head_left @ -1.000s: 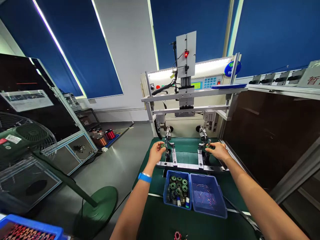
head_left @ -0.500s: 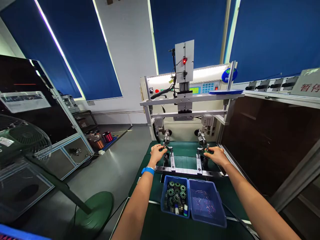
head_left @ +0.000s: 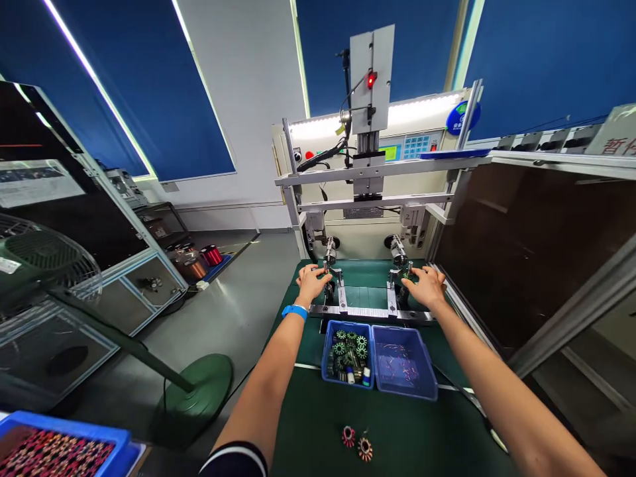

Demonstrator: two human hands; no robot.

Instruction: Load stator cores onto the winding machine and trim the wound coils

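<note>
The left hand (head_left: 312, 281) sits at the left post (head_left: 328, 289) of a jig. Its fingers curl over the post's top, and whether they grip anything there is hidden. A blue wristband (head_left: 295, 310) circles that wrist. The right hand (head_left: 421, 286) lies at the right post (head_left: 401, 291) with its fingers spread and loose, not clasping. Its fingertips are just beside a small green stator (head_left: 407, 274) seated on that post. Both posts rise from a metal rail (head_left: 365, 314) that runs between the hands.

Just in front of the rail stand two blue bins, touching side by side. The left bin (head_left: 328, 361) holds green stators and the right bin (head_left: 430, 384) holds thin wire scraps. Nearer the person, two wound stators (head_left: 356, 442) lie on the green mat (head_left: 308, 424) that covers the bench.

Behind the rail stands a winder (head_left: 368, 172) with two spindles (head_left: 330, 250) and a lit light strip. A red lamp (head_left: 370, 79) glows on its upright plate.

On the left, a green fan (head_left: 44, 265) stands on the grey floor. Copper and red wire spools (head_left: 199, 260) sit by a cabinet further back. A blue tray (head_left: 59, 447) of red wound parts shows at the lower left corner. Blue blinds (head_left: 199, 99) cover the windows.

A bracket under the winder's beam bears the digit "2" (head_left: 407, 216). A grey sign (head_left: 616, 139) at the far right carries red Chinese characters, cut by the edge. The round blue sticker (head_left: 460, 118) is too small to read.
</note>
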